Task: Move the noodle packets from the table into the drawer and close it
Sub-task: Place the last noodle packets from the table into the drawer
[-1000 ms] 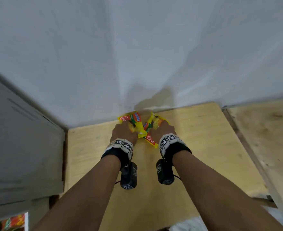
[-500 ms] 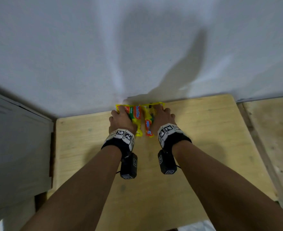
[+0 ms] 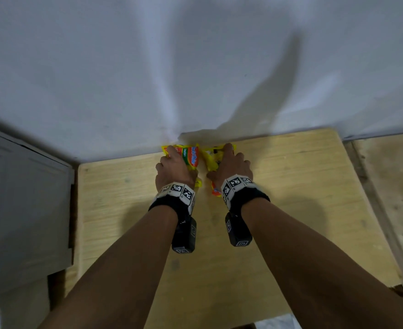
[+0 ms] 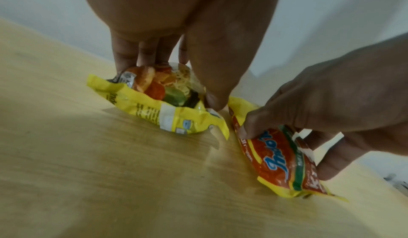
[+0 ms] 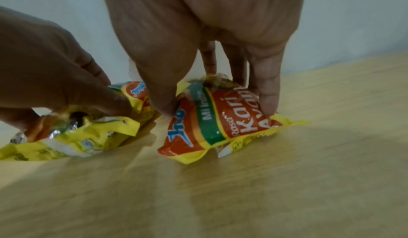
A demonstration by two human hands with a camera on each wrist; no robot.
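White wall runs along the far edge of a pale wooden table (image 3: 290,186), and a grey cabinet (image 3: 25,210) stands at its left side. Two noodle packets lie side by side on the wood, right up against the wall, close together with a narrow strip of table between them. The left hand (image 3: 174,170) comes down on the left packet (image 3: 191,156), a yellow wrapper with red and green print; the fingers (image 4: 125,56) curl over its far side and the thumb presses its near edge, so the wrapper is pinched between them while still sitting on the table. The right hand (image 3: 233,168) does the same with the right packet (image 5: 220,119), whose orange face reads "Kari Ayam": thumb on its left edge, fingers down behind it and along its right side. This packet also rests on the table. Each wrist wears a black band with black-and-white square markers and a small black camera block beneath it.
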